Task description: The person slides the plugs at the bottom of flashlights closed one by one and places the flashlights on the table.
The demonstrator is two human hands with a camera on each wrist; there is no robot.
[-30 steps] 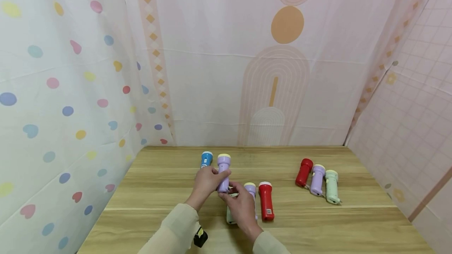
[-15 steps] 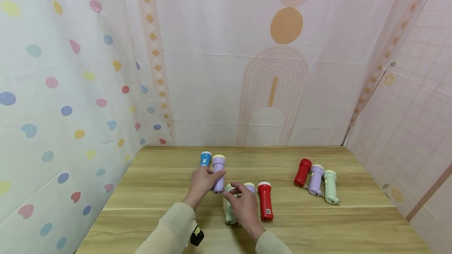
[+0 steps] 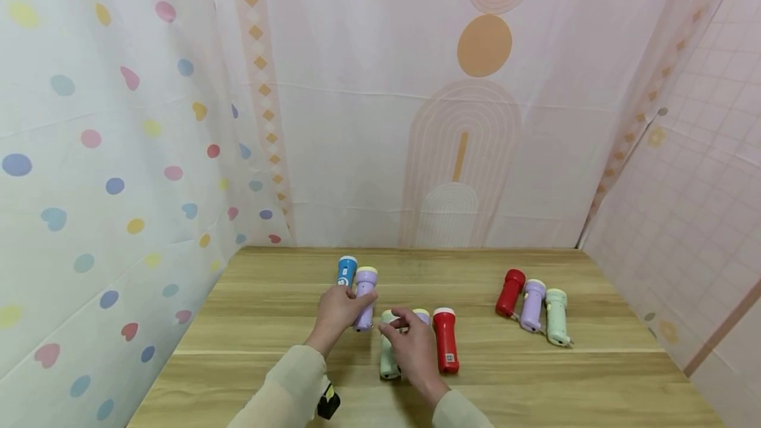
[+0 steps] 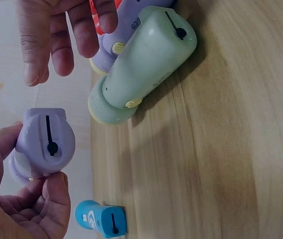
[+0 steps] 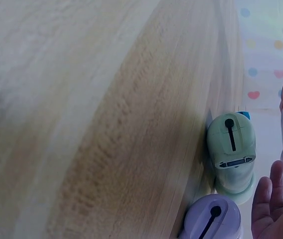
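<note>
My left hand (image 3: 334, 316) pinches a purple flashlight (image 3: 366, 279) with a pale yellow rim, between thumb and fingers. Its slotted tail end faces the camera in the left wrist view, with the held flashlight (image 4: 47, 142) above the tabletop there. Just left of it in the head view lies a blue flashlight (image 3: 347, 268), partly covered by the left hand. My right hand (image 3: 414, 349) has its fingers loosely bent around nothing. It hovers over a pale green flashlight (image 3: 389, 363) and a second purple flashlight (image 3: 421, 315), hiding much of both. A red flashlight (image 3: 446, 342) lies to its right.
Farther right on the wooden table (image 3: 505, 388) lie a red flashlight (image 3: 510, 292), a purple flashlight (image 3: 532, 308) and a green flashlight (image 3: 557, 319), side by side. Patterned curtains (image 3: 357, 150) enclose the back and sides. A black object (image 3: 329, 401) shows beside the left sleeve.
The left hand has carried the purple flashlight left and slightly nearer, beside the blue one. My right fingers, earlier at its tail end, have come away from it.
</note>
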